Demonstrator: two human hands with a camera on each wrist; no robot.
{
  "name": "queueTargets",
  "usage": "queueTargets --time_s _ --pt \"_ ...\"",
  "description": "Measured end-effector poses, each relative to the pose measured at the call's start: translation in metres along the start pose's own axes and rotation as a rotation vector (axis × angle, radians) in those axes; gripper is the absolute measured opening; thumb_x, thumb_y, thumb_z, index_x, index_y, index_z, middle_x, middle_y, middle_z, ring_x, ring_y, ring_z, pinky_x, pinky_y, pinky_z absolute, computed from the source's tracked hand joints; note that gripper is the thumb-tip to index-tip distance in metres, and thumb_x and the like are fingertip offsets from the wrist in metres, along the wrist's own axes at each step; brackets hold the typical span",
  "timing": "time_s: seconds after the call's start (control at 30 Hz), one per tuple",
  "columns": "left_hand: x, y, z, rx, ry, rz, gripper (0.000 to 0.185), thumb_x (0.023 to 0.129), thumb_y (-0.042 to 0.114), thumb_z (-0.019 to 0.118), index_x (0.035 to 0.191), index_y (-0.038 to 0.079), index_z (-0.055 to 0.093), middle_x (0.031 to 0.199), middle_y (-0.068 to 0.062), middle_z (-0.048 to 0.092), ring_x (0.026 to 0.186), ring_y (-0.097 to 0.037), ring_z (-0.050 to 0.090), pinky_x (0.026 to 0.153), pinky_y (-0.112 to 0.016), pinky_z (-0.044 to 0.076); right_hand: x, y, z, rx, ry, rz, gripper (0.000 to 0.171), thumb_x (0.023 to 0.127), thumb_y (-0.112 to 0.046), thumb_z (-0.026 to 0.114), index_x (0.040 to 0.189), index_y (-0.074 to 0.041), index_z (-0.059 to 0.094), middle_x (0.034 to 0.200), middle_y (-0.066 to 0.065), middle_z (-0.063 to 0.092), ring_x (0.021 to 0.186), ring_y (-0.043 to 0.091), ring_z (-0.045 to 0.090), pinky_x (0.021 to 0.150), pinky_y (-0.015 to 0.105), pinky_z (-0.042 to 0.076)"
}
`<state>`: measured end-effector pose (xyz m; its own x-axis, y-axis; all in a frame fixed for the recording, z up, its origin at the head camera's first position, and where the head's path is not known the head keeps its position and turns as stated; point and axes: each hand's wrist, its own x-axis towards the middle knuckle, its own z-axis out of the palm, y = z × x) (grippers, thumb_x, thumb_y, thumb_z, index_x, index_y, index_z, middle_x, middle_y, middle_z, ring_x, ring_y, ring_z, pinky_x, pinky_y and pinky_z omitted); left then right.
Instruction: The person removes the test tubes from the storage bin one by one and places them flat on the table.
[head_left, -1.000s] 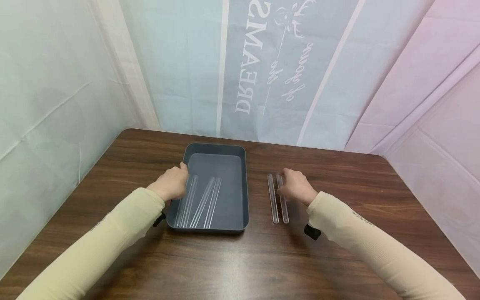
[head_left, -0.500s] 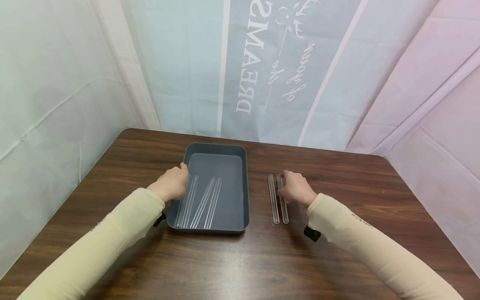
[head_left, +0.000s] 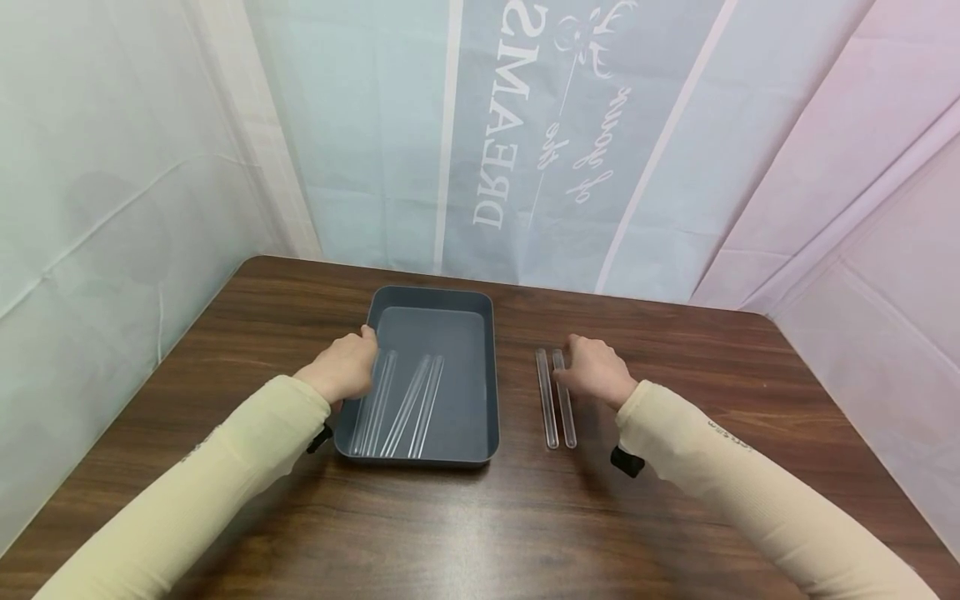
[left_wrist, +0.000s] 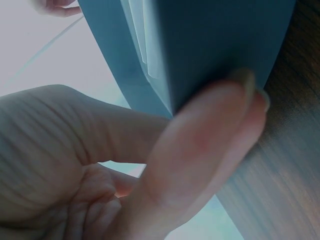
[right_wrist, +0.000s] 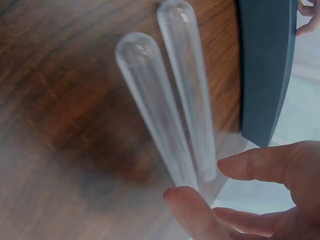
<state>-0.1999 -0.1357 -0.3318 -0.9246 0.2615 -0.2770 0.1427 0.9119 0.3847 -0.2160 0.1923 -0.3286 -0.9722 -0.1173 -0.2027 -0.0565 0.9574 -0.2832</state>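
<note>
My left hand (head_left: 341, 367) holds the left rim of a dark grey rectangular tray (head_left: 461, 392), fingers and thumb pinching its side wall in the left wrist view. Several clear test tubes (head_left: 427, 408) lie inside the tray, toward its near left. Two more clear tubes rest side by side on the table, a left tube (head_left: 547, 400) and a right tube (head_left: 566, 412). Over the far end of the right tube hovers my right hand (head_left: 596, 371). The right wrist view shows its fingers (right_wrist: 190, 207) spread apart around the ends of both tubes, one fingertip right at a tube's end.
A brown wood-grain table (head_left: 465, 533) carries everything. Printed cloth (head_left: 360, 167) hangs behind its far edge, with pale sheets (head_left: 97, 183) along both sides. A black wrist strap piece (head_left: 626, 461) shows below the right sleeve.
My right hand has shifted slightly to the right, uncovering more of the right tube, which stays on the table. The left hand and the tray have not moved.
</note>
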Motion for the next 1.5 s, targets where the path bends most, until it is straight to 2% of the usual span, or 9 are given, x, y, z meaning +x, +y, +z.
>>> queueTargets --time_s 0.23,0.33,0.53,0.67,0.77,1.0,1.17,1.43,1.5 --pt "0.0 0.001 0.002 0.008 -0.001 0.0 0.068 0.086 -0.012 0.042 0.143 -0.022 0.007 0.091 -0.038 0.061 0.035 -0.019 0.057 0.037 -0.028 0.048 -0.004 -0.01 -0.007 0.03 0.02 -0.049 0.048 0.091 -0.021 0.06 0.131 0.005 0.051 0.11 0.024 0.063 0.083 0.028 0.065 0.065 0.04 0.052" --pt "0.001 0.002 0.002 0.011 -0.008 -0.005 0.069 0.086 -0.011 0.042 0.144 -0.022 0.006 0.092 -0.038 0.061 0.036 -0.019 0.058 0.037 -0.027 0.048 -0.007 -0.016 -0.01 0.062 0.034 -0.093 0.047 0.092 -0.021 0.06 0.131 0.005 0.052 0.108 0.021 0.065 0.085 0.026 0.066 0.065 0.038 0.053" --pt "-0.001 0.001 0.002 0.01 -0.018 -0.025 0.069 0.087 -0.011 0.041 0.144 -0.02 0.004 0.067 -0.024 0.059 0.036 -0.019 0.058 0.036 -0.025 0.046 -0.008 -0.037 -0.014 0.101 0.028 -0.149 0.045 0.091 -0.02 0.061 0.129 0.003 0.053 0.085 0.012 0.064 0.058 0.017 0.06 0.053 0.028 0.045" --pt "-0.001 0.001 0.001 0.02 -0.011 -0.013 0.068 0.086 -0.011 0.042 0.144 -0.021 0.006 0.085 -0.032 0.061 0.037 -0.02 0.058 0.036 -0.026 0.047 -0.008 -0.05 -0.013 0.112 0.032 -0.177 0.043 0.089 -0.017 0.062 0.127 0.003 0.056 0.072 0.007 0.059 0.051 0.013 0.051 0.052 0.025 0.04" --pt "-0.001 0.001 0.001 0.028 0.003 -0.008 0.068 0.086 -0.011 0.043 0.143 -0.022 0.007 0.09 -0.035 0.06 0.037 -0.02 0.058 0.036 -0.027 0.047 -0.008 -0.058 -0.012 0.12 0.039 -0.221 0.041 0.088 -0.016 0.063 0.124 0.004 0.058 0.075 0.008 0.061 0.054 0.014 0.053 0.054 0.026 0.042" --pt "-0.003 0.001 0.001 0.018 0.005 0.0 0.068 0.085 -0.011 0.042 0.143 -0.022 0.007 0.064 -0.021 0.058 0.034 -0.018 0.057 0.036 -0.026 0.046 -0.01 -0.075 -0.006 0.176 0.029 -0.277 0.036 0.088 -0.013 0.064 0.12 0.004 0.06 0.096 0.015 0.069 0.076 0.02 0.067 0.065 0.032 0.053" --pt "-0.003 0.002 0.002 0.02 0.004 -0.012 0.067 0.086 -0.011 0.041 0.144 -0.021 0.007 0.062 -0.021 0.059 0.034 -0.018 0.057 0.036 -0.026 0.047 -0.01 -0.087 0.0 0.172 -0.005 -0.273 0.039 0.089 -0.013 0.065 0.124 0.003 0.059 0.096 0.015 0.069 0.064 0.015 0.066 0.065 0.031 0.054" --pt "-0.003 0.002 0.002 0.018 0.019 0.003 0.067 0.086 -0.011 0.042 0.143 -0.023 0.009 0.081 -0.033 0.061 0.035 -0.02 0.058 0.036 -0.028 0.048 -0.009 -0.102 0.007 0.153 -0.04 -0.263 0.04 0.089 -0.014 0.064 0.125 0.001 0.058 0.086 0.008 0.067 0.058 0.012 0.061 0.061 0.027 0.051" --pt "-0.003 0.002 0.002 0.02 0.016 0.001 0.067 0.086 -0.011 0.042 0.143 -0.023 0.008 0.078 -0.032 0.062 0.036 -0.02 0.058 0.036 -0.028 0.048 -0.009 -0.104 0.008 0.151 -0.044 -0.284 0.039 0.089 -0.013 0.064 0.125 0.002 0.059 0.083 0.008 0.067 0.057 0.013 0.061 0.059 0.027 0.05"
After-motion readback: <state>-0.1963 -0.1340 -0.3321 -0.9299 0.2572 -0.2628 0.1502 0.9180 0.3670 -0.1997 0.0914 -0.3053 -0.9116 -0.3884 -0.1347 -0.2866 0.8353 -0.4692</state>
